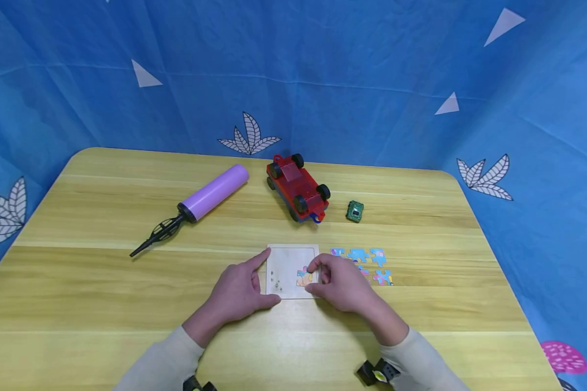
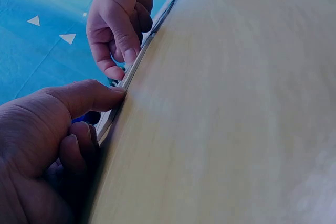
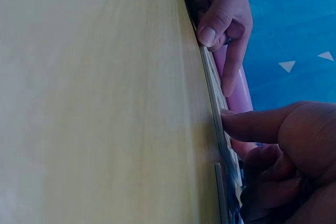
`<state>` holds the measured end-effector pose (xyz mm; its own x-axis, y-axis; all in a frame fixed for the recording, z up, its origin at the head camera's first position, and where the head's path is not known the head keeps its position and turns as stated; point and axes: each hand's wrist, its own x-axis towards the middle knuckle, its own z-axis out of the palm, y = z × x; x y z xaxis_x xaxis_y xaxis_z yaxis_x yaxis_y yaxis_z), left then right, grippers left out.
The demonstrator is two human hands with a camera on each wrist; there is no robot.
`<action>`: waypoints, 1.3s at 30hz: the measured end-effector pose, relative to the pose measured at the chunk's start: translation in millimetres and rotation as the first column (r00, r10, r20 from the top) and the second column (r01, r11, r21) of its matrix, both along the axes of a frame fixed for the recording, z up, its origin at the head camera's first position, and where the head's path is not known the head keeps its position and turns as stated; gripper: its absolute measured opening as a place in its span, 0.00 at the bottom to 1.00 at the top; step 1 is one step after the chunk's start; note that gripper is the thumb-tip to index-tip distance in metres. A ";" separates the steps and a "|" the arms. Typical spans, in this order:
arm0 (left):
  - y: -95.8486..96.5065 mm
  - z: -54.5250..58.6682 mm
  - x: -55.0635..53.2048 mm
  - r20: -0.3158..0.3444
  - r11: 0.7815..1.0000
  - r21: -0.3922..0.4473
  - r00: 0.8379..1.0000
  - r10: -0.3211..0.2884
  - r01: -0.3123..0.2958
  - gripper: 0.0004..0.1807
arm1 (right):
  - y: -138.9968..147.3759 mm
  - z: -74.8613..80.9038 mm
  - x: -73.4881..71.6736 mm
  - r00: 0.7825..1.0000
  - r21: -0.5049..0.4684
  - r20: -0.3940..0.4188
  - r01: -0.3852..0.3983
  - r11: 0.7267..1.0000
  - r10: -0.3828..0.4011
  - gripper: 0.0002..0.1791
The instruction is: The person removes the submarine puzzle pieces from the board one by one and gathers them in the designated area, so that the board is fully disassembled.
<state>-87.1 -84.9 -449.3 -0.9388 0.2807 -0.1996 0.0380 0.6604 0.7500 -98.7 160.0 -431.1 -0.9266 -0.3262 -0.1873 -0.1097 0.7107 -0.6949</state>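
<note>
In the head view a pale square puzzle board (image 1: 286,263) lies on the table. My left hand (image 1: 235,290) is at its left side, with the index finger on the far left corner and the thumb on the near edge. A colourful jigsaw piece (image 1: 303,278) is at the board's right part, and my right hand (image 1: 344,282) pinches it between thumb and index finger. Both wrist views show the board edge-on, with the left thumb (image 2: 107,95) touching its rim. Several loose jigsaw pieces (image 1: 358,255) lie right of the board, some partly hidden by the right hand.
Beyond the board an overturned red toy car (image 1: 295,184) shows its black wheels. Right of it is a small green toy car (image 1: 355,211). A purple hand pump (image 1: 215,193) with a black nozzle lies to the left. A blue patterned cloth (image 1: 352,81) hangs behind the wooden table (image 1: 102,304).
</note>
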 end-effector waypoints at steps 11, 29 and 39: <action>-0.8 -0.9 1.0 -0.017 1.000 0.020 1.000 0.004 -0.003 0.56 | 2.5 3.9 5.1 0.998 0.018 -0.033 -0.049 0.999 0.050 0.13; -1.6 -0.8 0.4 -0.018 1.000 0.017 1.000 -0.003 0.003 0.56 | 45.7 1.8 25.3 0.997 -0.194 -0.059 -0.052 0.980 0.041 0.13; -1.0 -0.1 0.5 -0.016 1.000 0.007 1.000 -0.005 0.005 0.57 | 70.3 0.6 32.4 0.999 -0.242 -0.053 -0.002 0.970 -0.011 0.14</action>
<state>-86.6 -85.9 -449.4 -0.9404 0.2866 -0.1831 0.0529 0.6552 0.7536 -66.3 230.3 -430.5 -0.9345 -0.3518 -0.0535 -0.1487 0.5226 -0.8395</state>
